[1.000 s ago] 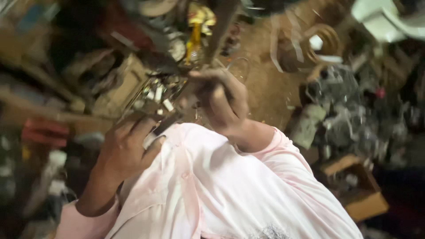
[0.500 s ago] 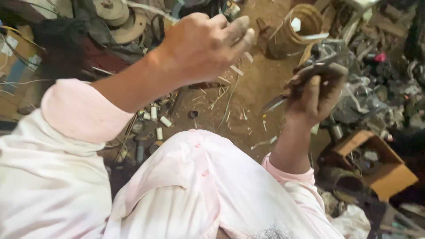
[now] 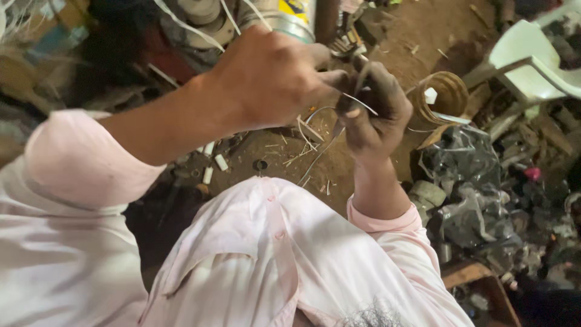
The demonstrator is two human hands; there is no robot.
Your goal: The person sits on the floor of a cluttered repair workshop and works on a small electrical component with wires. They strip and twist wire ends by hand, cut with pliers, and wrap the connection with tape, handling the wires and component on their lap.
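My right hand (image 3: 376, 112) is held up in front of me, dirty and closed around a thin grey metal wire (image 3: 321, 154) that hangs down and to the left from the fist. My left hand (image 3: 272, 79) reaches in from the left, and its fingertips pinch the same wire right against the right hand's fingers. A short pale end of the wire sticks out between the two hands. Both arms wear pink sleeves, and my pink shirt fills the bottom of the view.
A brown coiled strip (image 3: 445, 94) lies on the dirt floor to the right, under a white plastic chair (image 3: 532, 54). A heap of dark bags and metal parts (image 3: 478, 181) lies at the right, with a cardboard box (image 3: 484, 290) below. Small white bits (image 3: 213, 163) litter the ground.
The hands were apart half a second ago. The left hand has swung down to the right hand, and both now grip the wire together.
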